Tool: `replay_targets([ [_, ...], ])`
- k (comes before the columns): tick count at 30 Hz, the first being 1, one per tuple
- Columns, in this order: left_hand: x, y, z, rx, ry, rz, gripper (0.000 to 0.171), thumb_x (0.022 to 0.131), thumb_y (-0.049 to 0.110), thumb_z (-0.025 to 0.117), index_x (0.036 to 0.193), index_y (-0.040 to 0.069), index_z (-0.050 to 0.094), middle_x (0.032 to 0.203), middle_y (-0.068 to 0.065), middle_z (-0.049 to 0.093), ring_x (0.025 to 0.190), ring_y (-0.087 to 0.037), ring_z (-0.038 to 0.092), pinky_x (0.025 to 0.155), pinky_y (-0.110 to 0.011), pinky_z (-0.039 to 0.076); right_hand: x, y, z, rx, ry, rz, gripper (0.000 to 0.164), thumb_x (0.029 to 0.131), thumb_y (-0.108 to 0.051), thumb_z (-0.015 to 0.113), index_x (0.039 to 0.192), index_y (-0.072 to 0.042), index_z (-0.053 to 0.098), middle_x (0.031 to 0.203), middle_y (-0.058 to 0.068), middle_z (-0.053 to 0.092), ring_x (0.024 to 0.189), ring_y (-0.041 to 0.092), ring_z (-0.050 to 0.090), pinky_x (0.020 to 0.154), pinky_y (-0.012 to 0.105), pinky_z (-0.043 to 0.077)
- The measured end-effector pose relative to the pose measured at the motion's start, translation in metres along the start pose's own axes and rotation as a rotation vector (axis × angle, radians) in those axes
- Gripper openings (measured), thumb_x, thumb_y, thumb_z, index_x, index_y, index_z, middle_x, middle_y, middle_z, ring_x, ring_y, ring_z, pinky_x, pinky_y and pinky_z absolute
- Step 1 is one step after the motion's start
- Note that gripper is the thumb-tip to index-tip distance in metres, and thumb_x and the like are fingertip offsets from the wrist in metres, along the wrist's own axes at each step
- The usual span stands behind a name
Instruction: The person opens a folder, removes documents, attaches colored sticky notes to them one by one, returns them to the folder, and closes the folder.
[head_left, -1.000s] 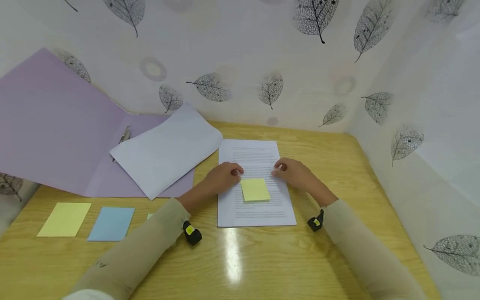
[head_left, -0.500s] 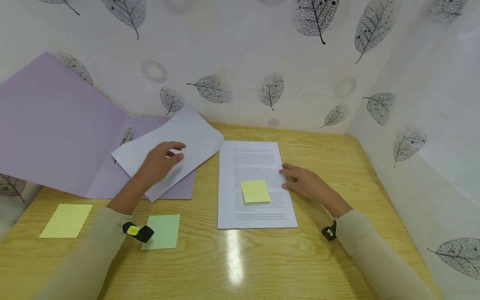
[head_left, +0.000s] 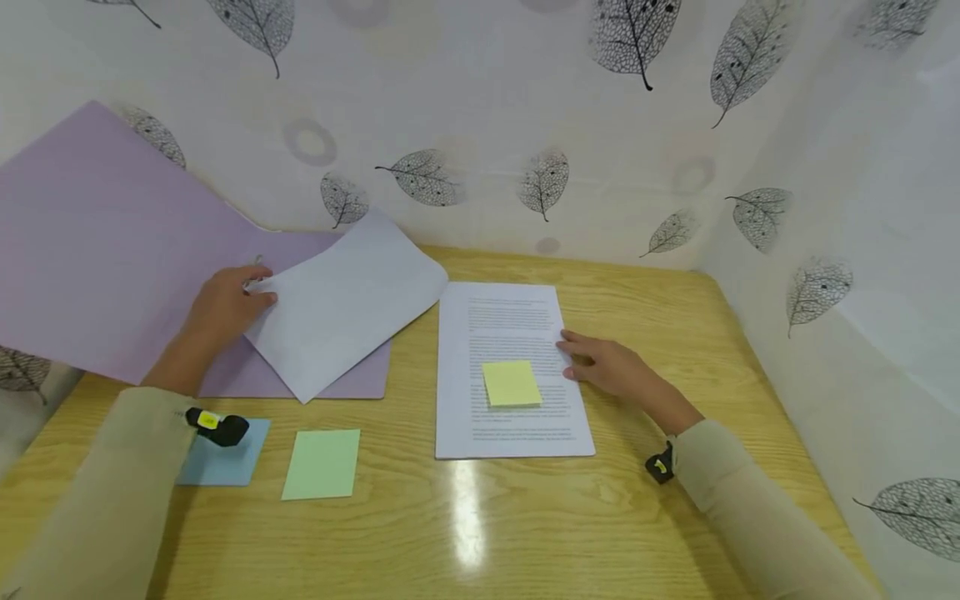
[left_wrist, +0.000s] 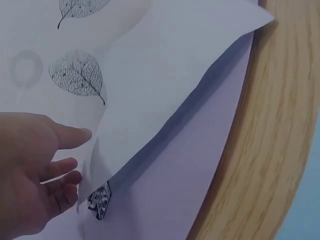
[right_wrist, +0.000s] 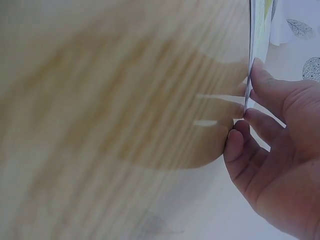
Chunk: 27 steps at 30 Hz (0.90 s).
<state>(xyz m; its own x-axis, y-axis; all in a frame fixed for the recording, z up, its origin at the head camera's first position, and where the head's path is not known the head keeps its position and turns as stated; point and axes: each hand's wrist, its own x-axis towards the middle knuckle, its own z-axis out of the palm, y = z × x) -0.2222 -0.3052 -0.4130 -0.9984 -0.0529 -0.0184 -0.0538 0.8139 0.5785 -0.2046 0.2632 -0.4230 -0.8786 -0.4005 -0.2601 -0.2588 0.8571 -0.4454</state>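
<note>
In the head view my left hand (head_left: 225,308) is at the left corner of a loose white sheet (head_left: 348,300), which lies aslant over an open purple folder (head_left: 112,233). The left wrist view shows its thumb and fingers spread apart beside the sheet's edge, near a metal clip (left_wrist: 99,201) in the folder. My right hand (head_left: 611,367) touches the right edge of a stack of printed pages (head_left: 517,321), its fingers loosely bent. A yellow sticky note pad (head_left: 512,383) sits on those pages.
A blue sticky pad (head_left: 225,467), partly under the left wrist camera, and a green sticky pad (head_left: 322,464) lie on the wooden table (head_left: 375,550) in front of the folder. Leaf-patterned curtain (head_left: 465,100) borders the table at the back and right.
My left hand has left the printed pages and moved left across the loose sheet to its corner. The right hand has shifted slightly right, to the stack's edge. The yellow pad stays put.
</note>
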Motion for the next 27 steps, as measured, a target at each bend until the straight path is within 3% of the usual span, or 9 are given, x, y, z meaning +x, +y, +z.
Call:
replay_targets([
  [5,0.004,-0.015,-0.008,0.058,-0.035,-0.048,0.059,0.101,0.023,0.06,0.151,0.0,0.04,0.15,-0.037,0.036,0.135,-0.058,0.036,0.104,-0.07,0.036,0.002,0.002,0.002,-0.009,-0.001,-0.014,0.06,0.1,-0.034,0.063,0.153,-0.015,0.043,0.166,0.002,0.027,0.151,0.039,0.025,0.117,0.062,0.027],
  [9,0.003,-0.018,-0.009,0.064,-0.06,-0.053,0.059,0.101,0.024,0.06,0.15,-0.003,0.04,0.145,-0.037,0.042,0.13,-0.056,0.039,0.101,-0.068,0.039,0.001,0.003,0.003,-0.019,-0.002,-0.021,0.06,0.1,-0.033,0.063,0.153,-0.015,0.042,0.166,0.003,0.027,0.15,0.039,0.026,0.117,0.062,0.028],
  [17,-0.006,-0.023,-0.016,0.063,0.009,-0.037,0.045,0.103,0.018,0.055,0.142,-0.003,0.048,0.129,-0.032,0.054,0.116,-0.049,0.049,0.091,-0.062,0.042,0.0,0.002,0.003,-0.023,0.004,-0.043,0.06,0.101,-0.03,0.062,0.154,-0.013,0.041,0.166,0.005,0.026,0.15,0.039,0.026,0.116,0.062,0.029],
  [23,-0.014,-0.019,-0.023,0.081,-0.12,-0.094,0.062,0.102,0.032,0.057,0.147,-0.007,0.038,0.138,-0.036,0.045,0.119,-0.052,0.046,0.095,-0.065,0.041,0.0,0.002,0.002,-0.013,0.012,-0.033,0.059,0.101,-0.03,0.063,0.153,-0.013,0.042,0.166,0.004,0.026,0.151,0.038,0.025,0.117,0.06,0.028],
  [27,-0.018,-0.019,-0.021,0.093,-0.106,-0.116,0.061,0.101,0.026,0.058,0.146,-0.01,0.037,0.134,-0.038,0.046,0.115,-0.051,0.049,0.093,-0.064,0.045,0.001,0.003,0.003,-0.015,0.014,-0.044,0.059,0.101,-0.029,0.063,0.153,-0.012,0.042,0.166,0.006,0.027,0.151,0.039,0.026,0.117,0.061,0.029],
])
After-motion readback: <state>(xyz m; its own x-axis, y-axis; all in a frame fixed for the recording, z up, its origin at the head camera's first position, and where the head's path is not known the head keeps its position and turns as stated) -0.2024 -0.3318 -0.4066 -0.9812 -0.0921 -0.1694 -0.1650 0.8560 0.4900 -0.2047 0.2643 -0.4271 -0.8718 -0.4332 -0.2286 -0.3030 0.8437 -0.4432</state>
